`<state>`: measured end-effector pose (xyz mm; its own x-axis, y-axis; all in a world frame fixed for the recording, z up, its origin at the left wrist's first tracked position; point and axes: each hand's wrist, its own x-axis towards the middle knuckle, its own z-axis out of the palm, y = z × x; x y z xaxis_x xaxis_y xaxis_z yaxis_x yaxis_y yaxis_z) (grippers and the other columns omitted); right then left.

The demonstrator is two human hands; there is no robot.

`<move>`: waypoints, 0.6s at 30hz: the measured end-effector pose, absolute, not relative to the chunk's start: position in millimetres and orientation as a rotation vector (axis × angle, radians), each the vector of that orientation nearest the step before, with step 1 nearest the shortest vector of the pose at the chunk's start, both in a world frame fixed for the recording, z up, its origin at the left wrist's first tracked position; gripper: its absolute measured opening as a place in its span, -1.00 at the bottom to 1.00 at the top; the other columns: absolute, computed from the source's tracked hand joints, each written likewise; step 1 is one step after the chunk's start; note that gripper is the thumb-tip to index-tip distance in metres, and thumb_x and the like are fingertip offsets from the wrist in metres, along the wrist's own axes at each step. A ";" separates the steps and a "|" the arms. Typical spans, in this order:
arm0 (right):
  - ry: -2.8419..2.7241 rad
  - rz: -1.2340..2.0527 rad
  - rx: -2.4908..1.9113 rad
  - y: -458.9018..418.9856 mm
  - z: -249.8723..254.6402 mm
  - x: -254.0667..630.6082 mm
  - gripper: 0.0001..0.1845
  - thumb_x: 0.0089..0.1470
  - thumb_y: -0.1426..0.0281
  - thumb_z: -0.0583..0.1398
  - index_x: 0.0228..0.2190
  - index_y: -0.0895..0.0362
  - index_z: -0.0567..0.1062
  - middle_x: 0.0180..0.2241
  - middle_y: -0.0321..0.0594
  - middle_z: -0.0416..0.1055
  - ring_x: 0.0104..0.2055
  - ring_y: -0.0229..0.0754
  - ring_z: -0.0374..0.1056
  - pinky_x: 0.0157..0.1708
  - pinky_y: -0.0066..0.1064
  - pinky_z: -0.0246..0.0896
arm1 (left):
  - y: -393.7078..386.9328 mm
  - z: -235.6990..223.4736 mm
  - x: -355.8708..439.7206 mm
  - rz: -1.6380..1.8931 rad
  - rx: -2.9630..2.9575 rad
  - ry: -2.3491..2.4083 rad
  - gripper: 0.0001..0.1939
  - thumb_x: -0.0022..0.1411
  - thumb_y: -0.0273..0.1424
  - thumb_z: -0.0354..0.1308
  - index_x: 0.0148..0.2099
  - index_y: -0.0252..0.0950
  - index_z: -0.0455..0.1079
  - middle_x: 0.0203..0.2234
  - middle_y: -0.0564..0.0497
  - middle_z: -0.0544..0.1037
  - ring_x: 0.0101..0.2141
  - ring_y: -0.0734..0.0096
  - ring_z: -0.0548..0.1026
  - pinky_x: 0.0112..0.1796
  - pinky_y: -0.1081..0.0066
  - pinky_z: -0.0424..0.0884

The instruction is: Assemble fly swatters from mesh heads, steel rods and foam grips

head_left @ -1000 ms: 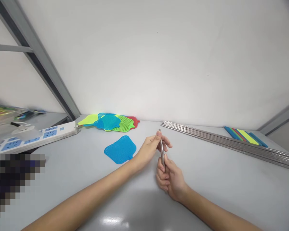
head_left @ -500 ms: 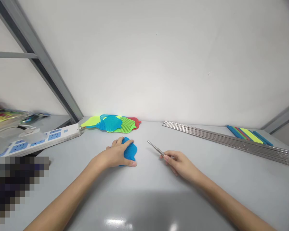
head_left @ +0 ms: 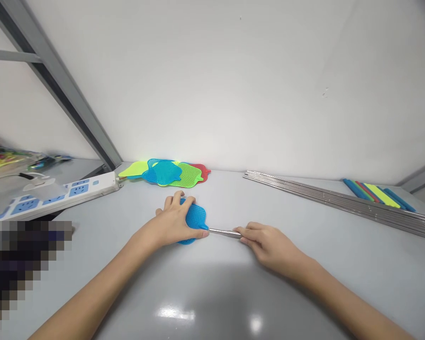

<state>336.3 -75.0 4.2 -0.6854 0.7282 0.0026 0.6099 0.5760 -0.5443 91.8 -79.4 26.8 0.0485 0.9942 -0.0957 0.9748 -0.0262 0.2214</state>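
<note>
My left hand (head_left: 173, 219) lies flat over a blue mesh fly-swatter head (head_left: 195, 218) on the grey table (head_left: 304, 255), fingers spread and pressing it down. My right hand (head_left: 269, 243) pinches a thin metal rod (head_left: 222, 232) that lies low over the table. The rod's tip meets the small socket at the blue head's near right corner.
A pile of green, blue and red swatter heads (head_left: 170, 173) lies by the wall. A bundle of long metal rods (head_left: 340, 200) runs along the right, with coloured handle sleeves (head_left: 377, 194) behind it. A white power strip (head_left: 56, 193) sits at the left, beside a slanted metal post (head_left: 67, 99).
My left hand left the rod and came down flat on the blue head. My right hand lowered the rod and brought its tip to the head's socket.
</note>
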 end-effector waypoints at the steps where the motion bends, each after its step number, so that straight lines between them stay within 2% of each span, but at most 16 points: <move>1: -2.581 0.758 -1.126 -75.2 3.9 335.6 -0.68 0.09 0.39 -0.07 -0.15 0.01 0.36 -0.38 -0.21 0.31 -0.36 -0.23 0.24 -0.37 -0.44 0.05 | -79.4 26.8 92.7 0.127 2.095 2.016 -0.25 -0.27 0.13 -0.02 -0.05 -0.17 0.15 0.01 -0.20 0.05 -0.03 -0.10 0.07 -0.25 0.01 0.20; 18: -2.587 0.674 -1.239 -74.2 2.7 336.5 -0.63 0.09 0.37 -0.09 -0.09 -0.06 0.32 -0.40 -0.26 0.33 -0.39 -0.25 0.25 -0.41 -0.44 0.03 | -81.6 26.7 98.0 0.257 2.105 2.027 -0.29 -0.26 0.13 0.01 -0.09 -0.18 0.16 0.06 -0.16 -0.05 0.00 -0.09 0.02 -0.22 0.02 0.22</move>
<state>336.5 -74.2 2.7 -0.6307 0.7758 -0.0200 0.6870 0.5461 -0.4794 98.0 -81.6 26.7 0.0403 0.9990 -0.0185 0.9627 -0.0339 0.2685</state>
